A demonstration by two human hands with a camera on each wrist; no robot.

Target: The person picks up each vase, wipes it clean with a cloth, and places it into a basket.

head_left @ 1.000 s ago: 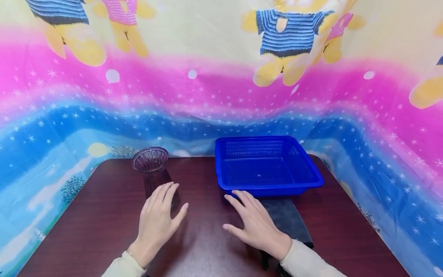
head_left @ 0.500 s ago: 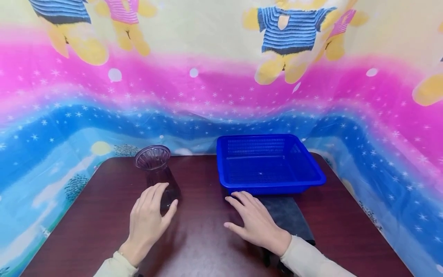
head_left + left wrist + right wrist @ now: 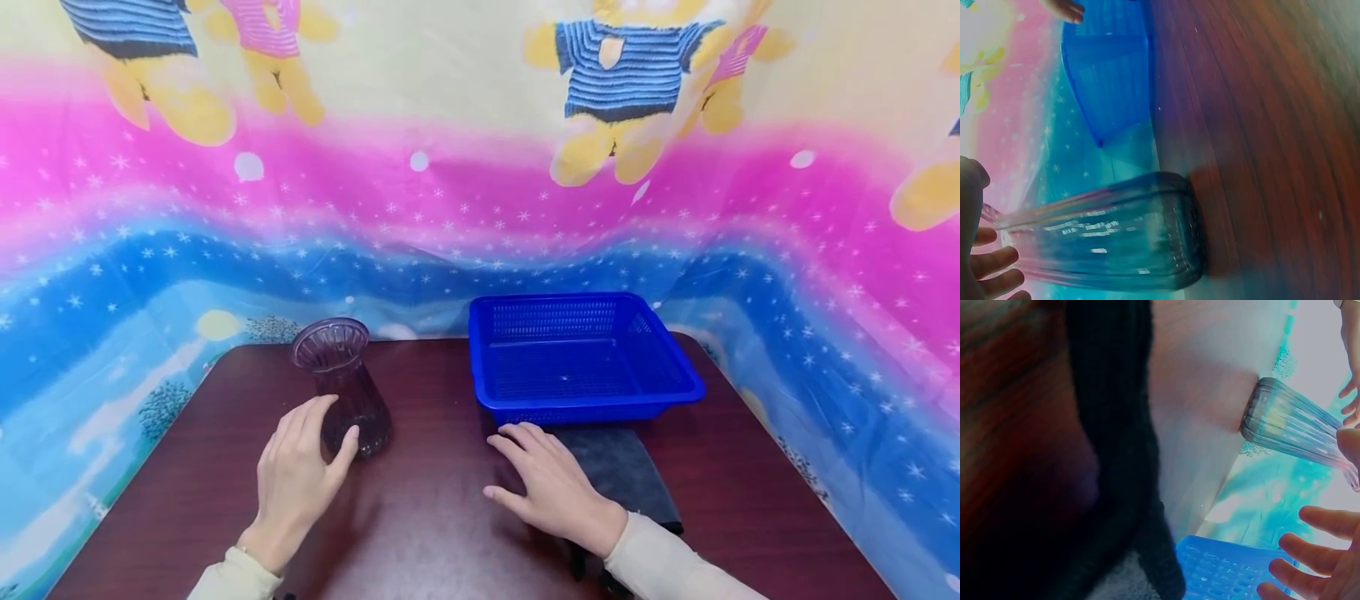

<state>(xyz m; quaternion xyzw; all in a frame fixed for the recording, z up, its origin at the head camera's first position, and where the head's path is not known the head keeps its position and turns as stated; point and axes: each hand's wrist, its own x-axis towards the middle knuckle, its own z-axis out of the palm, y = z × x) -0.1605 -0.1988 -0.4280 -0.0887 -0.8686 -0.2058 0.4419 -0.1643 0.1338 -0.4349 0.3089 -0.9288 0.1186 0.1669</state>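
A purple-tinted clear vase (image 3: pixel 354 408) with a flared, ribbed mouth stands upright on the left half of the table. Close by its near left side is my left hand (image 3: pixel 298 467), fingers spread and slightly bent; the left wrist view shows the vase (image 3: pixel 1107 234) beyond the fingers, with nothing gripped. My right hand (image 3: pixel 557 483) hovers over the table, fingers apart and holding nothing. It is just in front of a blue plastic basket (image 3: pixel 585 408), and partly above a dark grey cloth-like item (image 3: pixel 626 475).
The dark red wooden table (image 3: pixel 435 517) ends at a printed cloth backdrop (image 3: pixel 420 208) behind and on both sides. Black straps (image 3: pixel 1119 425) of the dark item cross the right wrist view. The basket sits at the back right, its near edge by the dark item.
My left hand has moved left and slightly toward me, uncovering more of the vase's lower body. The right hand has hardly moved.
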